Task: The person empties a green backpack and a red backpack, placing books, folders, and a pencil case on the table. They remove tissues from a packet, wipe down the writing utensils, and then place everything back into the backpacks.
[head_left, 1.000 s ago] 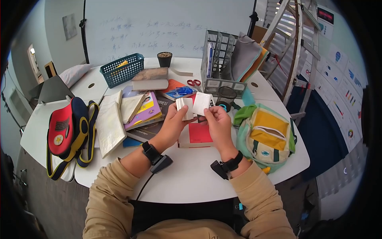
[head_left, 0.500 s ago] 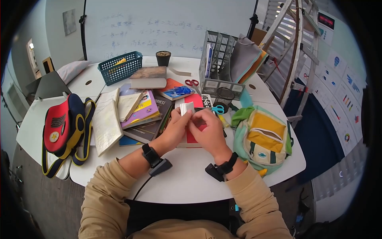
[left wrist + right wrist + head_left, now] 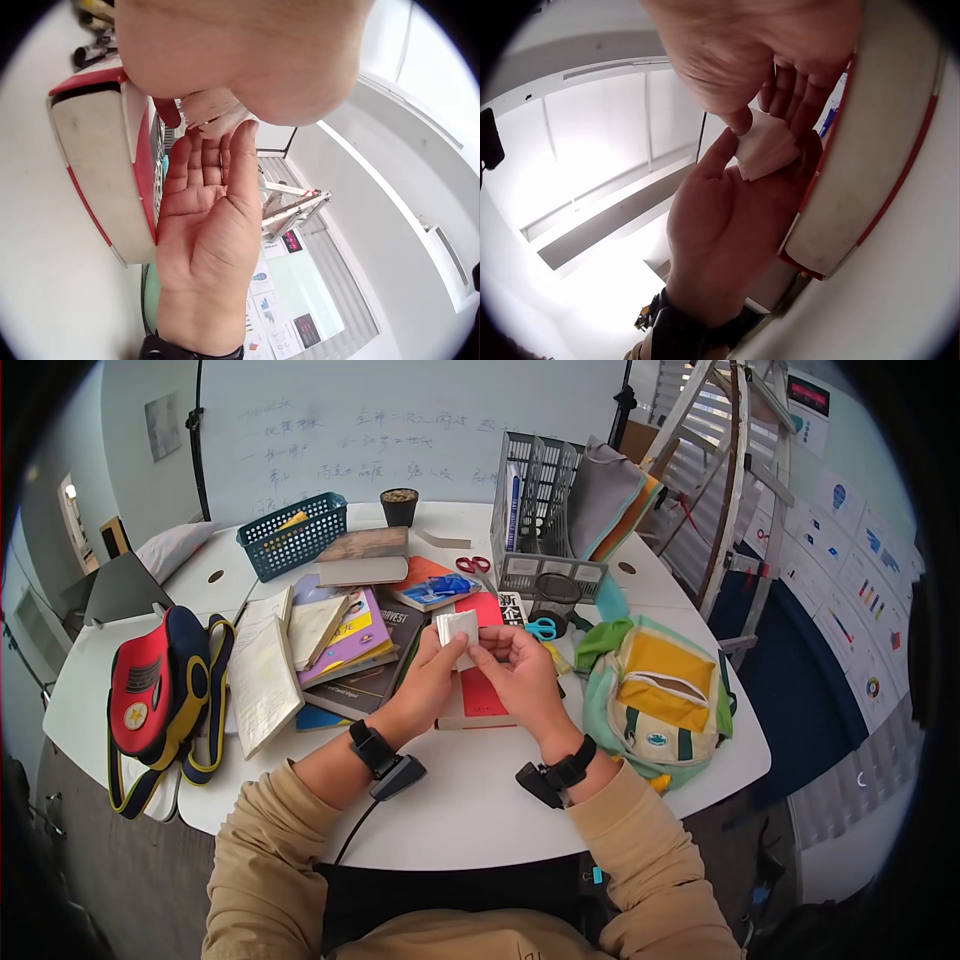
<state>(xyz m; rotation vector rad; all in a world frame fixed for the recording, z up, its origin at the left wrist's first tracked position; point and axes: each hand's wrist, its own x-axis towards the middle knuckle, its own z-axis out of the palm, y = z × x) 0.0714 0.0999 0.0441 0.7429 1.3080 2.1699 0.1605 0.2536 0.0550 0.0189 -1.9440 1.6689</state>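
The step in hand looks like closing or squaring up a small white booklet [image 3: 457, 628], held just above centre of the head view, over a red book [image 3: 480, 690] on the white table [image 3: 470, 810]. The left hand [image 3: 430, 678] pinches it, thumb along its right edge and fingers behind; in the right wrist view the booklet [image 3: 766, 147] sits between the left thumb and curled fingers, pages fanned slightly. The right hand [image 3: 520, 672] lies just right of it with the palm turned up and fingers fairly straight, fingertips [image 3: 487, 644] touching or nearly touching the booklet's lower edge; I cannot tell which. As a judgement, the next move calls for the right fingers to press the loose leaves flat against the left hand's grip without creasing them. Books [image 3: 345, 635] lie to the left, a green bag [image 3: 660, 700] to the right.
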